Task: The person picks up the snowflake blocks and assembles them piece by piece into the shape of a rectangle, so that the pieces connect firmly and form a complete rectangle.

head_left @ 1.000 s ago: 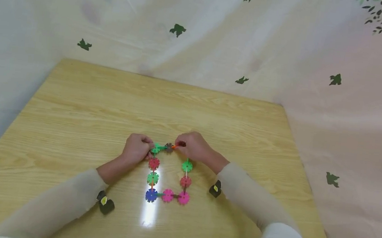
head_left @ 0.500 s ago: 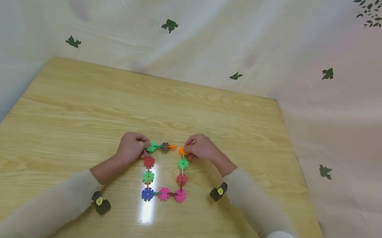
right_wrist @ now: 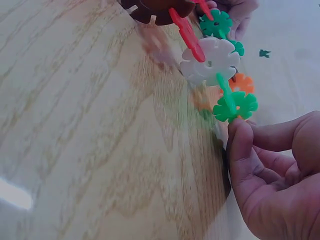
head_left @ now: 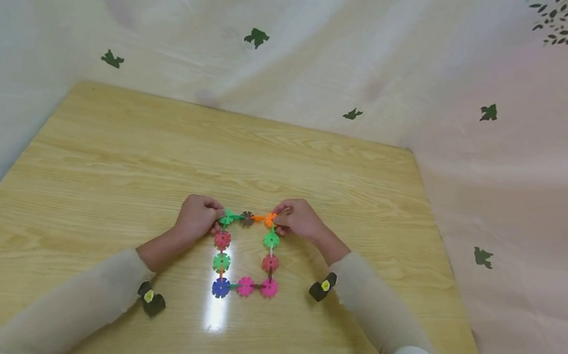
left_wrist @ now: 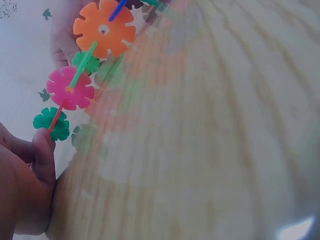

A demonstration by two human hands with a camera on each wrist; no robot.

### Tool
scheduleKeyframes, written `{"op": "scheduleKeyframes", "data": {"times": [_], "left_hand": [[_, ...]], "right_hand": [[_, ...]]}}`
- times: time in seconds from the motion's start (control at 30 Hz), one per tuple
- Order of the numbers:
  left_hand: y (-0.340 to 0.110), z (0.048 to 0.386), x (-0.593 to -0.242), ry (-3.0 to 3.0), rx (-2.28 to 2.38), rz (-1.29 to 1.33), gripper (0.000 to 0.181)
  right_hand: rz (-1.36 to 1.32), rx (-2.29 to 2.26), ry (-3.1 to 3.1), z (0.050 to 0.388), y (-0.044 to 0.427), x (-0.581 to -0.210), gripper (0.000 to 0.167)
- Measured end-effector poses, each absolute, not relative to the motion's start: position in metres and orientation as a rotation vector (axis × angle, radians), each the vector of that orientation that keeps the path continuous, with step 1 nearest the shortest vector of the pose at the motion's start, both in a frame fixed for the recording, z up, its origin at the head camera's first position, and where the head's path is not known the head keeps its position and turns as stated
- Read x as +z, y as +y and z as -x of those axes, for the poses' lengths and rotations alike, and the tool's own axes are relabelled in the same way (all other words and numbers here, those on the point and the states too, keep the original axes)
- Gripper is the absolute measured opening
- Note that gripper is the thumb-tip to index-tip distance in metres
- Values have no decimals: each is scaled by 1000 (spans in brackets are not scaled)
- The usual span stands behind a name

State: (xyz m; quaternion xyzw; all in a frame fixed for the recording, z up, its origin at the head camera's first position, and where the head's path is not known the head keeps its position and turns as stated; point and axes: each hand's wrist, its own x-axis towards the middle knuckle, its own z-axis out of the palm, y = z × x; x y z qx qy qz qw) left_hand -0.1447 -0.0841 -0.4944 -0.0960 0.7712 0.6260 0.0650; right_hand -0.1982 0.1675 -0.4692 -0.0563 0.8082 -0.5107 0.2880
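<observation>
A closed-looking ring of plastic snowflake discs stands on the table, pieces slotted edge to edge. My left hand (head_left: 197, 218) pinches the green snowflake disc (head_left: 227, 217) at the far left corner; in the left wrist view its thumb presses on a green disc (left_wrist: 51, 123). At the far right corner my right hand (head_left: 302, 221) pinches the orange snowflake disc (head_left: 270, 220), partly covered by the fingers. A dark disc (head_left: 247, 218) and an orange edge-on disc (head_left: 258, 218) lie between the two corners. A blue disc (head_left: 221, 288) and pink disc (head_left: 269, 288) form the near corners.
The wooden table (head_left: 161, 145) runs out to all sides of the ring, with pale curtain cloth (head_left: 303, 56) behind and at the right. Black wrist devices (head_left: 151, 300) are on both sleeves. Light glares on the tabletop near the blue disc.
My right hand has let go of the far-side edge-on piece and taken the orange corner disc, bringing it left against that piece; the gap there has closed. My left hand keeps its hold.
</observation>
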Motion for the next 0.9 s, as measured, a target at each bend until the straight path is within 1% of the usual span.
{"op": "scheduleKeyframes", "data": {"times": [0.2,0.57,0.8,0.9], "left_hand": [[-83,144,-497,2335,1878,307,16],[-79,145,-495,2414,1863,319,15],[-79,144,-495,2467,1875,364,15],[-80,143,-497,2444,1901,353,15]], "right_hand": [[156,-1423,2125,196,164,-474,14],[153,-1519,2157,200,159,-479,6],[267,-1463,2242,199,154,-483,6],[261,-1478,2241,200,155,-486,7]]}}
